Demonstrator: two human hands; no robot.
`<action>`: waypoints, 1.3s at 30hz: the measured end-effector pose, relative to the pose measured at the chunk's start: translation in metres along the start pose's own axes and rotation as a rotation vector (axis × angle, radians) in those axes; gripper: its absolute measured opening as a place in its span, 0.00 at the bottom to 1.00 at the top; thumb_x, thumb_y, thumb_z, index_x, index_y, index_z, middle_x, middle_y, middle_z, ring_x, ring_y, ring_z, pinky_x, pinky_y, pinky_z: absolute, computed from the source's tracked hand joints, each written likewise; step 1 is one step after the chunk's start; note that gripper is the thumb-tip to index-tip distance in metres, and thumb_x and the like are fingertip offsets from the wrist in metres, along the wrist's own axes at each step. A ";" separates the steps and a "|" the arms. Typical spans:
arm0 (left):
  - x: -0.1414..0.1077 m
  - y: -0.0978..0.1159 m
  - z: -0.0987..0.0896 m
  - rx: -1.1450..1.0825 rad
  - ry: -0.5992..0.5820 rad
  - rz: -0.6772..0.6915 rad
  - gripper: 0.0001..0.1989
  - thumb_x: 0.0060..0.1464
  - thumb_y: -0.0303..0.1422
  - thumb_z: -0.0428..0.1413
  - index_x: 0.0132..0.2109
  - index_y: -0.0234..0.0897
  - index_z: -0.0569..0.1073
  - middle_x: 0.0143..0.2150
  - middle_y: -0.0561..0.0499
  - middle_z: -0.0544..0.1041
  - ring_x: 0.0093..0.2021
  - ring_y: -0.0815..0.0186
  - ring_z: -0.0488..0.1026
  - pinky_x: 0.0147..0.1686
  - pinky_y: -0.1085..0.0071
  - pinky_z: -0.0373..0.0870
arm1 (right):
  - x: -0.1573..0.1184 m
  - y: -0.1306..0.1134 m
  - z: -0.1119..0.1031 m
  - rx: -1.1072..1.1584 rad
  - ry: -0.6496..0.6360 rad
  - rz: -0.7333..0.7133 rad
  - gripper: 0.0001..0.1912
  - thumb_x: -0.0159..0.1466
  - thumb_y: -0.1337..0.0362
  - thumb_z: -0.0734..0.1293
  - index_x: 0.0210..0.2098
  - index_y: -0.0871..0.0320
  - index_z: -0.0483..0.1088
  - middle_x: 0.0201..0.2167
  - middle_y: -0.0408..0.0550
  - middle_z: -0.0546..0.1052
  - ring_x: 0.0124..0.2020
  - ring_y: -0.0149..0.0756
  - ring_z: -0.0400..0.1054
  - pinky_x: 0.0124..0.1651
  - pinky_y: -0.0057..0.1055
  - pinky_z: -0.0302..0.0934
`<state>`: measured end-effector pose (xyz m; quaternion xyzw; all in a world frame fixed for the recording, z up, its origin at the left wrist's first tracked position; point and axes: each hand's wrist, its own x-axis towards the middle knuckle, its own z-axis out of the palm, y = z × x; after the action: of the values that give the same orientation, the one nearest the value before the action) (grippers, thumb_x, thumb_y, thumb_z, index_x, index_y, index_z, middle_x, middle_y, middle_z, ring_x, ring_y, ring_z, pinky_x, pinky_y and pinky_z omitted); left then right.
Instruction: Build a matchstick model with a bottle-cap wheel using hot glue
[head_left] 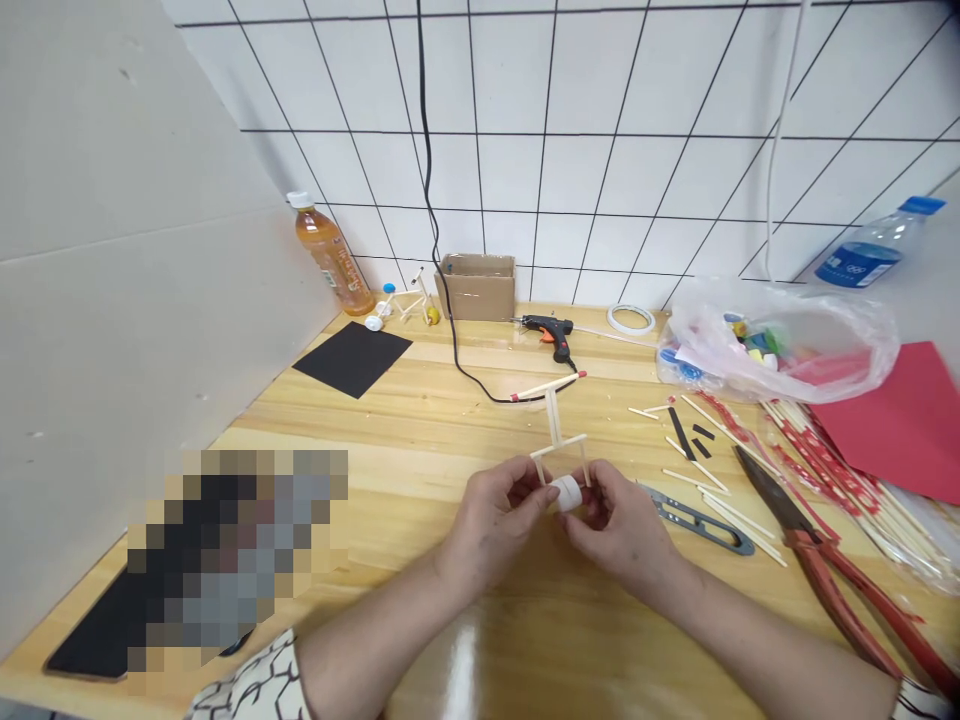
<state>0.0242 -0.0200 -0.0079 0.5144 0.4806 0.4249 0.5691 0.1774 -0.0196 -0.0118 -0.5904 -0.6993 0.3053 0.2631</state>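
Work position: over the middle of the desk [360,440], toward its near edge.

Item in hand: a pale wooden craft-stick frame [555,425], H-shaped, with a red-tipped crosspiece at the far end and two short legs at the near end. Between the legs: a white round plastic cap [566,492].

Left hand [491,525]: fingers [529,480] curled together, clamped on the left side of the white round plastic cap. Right hand [619,525]: fingers [589,500] curled together, clamped on the cap's right side, beside the nearer leg.

Handling estimate: frame probably very light and stiff, but with thin joints likely to break under twisting. Cap probably smooth and slightly slippery. Safest hold, by judgement: at the cap and lower crosspiece, not the far end.

Right of the hands: steel thread snips [701,520] and red-handled pliers [821,570], beside loose wooden sticks [720,500]. Along the far edge: a black hot-glue gun [547,335], a brown cardboard box [478,290] and an orange-filled plastic bottle [330,255]. Far right corner: a clear plastic bag of coloured pieces [772,340].
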 end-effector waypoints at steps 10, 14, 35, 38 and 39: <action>0.002 0.000 0.000 -0.098 0.011 -0.085 0.09 0.46 0.34 0.57 0.26 0.33 0.69 0.21 0.55 0.67 0.25 0.72 0.63 0.27 0.75 0.61 | -0.001 0.003 0.000 -0.044 0.013 -0.030 0.07 0.48 0.67 0.62 0.26 0.54 0.57 0.20 0.38 0.65 0.20 0.29 0.58 0.23 0.26 0.53; 0.002 0.006 0.000 -0.094 0.037 -0.131 0.09 0.44 0.34 0.58 0.24 0.33 0.69 0.20 0.54 0.67 0.24 0.71 0.63 0.26 0.75 0.60 | 0.000 0.004 0.001 -0.075 0.017 -0.047 0.08 0.48 0.67 0.62 0.25 0.54 0.56 0.20 0.39 0.65 0.21 0.29 0.58 0.23 0.26 0.52; 0.003 0.003 0.001 -0.121 0.058 -0.152 0.10 0.45 0.35 0.58 0.25 0.33 0.67 0.22 0.54 0.70 0.25 0.71 0.67 0.27 0.75 0.63 | 0.000 0.004 0.001 -0.113 0.031 -0.071 0.08 0.48 0.67 0.62 0.24 0.54 0.54 0.19 0.37 0.62 0.19 0.28 0.55 0.22 0.25 0.49; 0.003 0.002 0.002 -0.132 0.060 -0.160 0.10 0.44 0.34 0.58 0.26 0.33 0.67 0.22 0.54 0.70 0.25 0.71 0.67 0.27 0.75 0.64 | 0.001 0.004 0.000 -0.124 0.029 -0.071 0.09 0.48 0.67 0.62 0.23 0.54 0.54 0.19 0.37 0.61 0.19 0.28 0.55 0.22 0.25 0.49; 0.003 0.001 0.002 -0.134 0.062 -0.160 0.09 0.44 0.34 0.58 0.26 0.33 0.67 0.22 0.54 0.70 0.25 0.71 0.67 0.26 0.75 0.64 | 0.000 0.004 0.000 -0.126 0.029 -0.071 0.09 0.48 0.67 0.62 0.23 0.54 0.53 0.18 0.37 0.61 0.19 0.28 0.55 0.22 0.25 0.48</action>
<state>0.0272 -0.0169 -0.0072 0.4218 0.5078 0.4252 0.6192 0.1799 -0.0187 -0.0150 -0.5848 -0.7339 0.2425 0.2461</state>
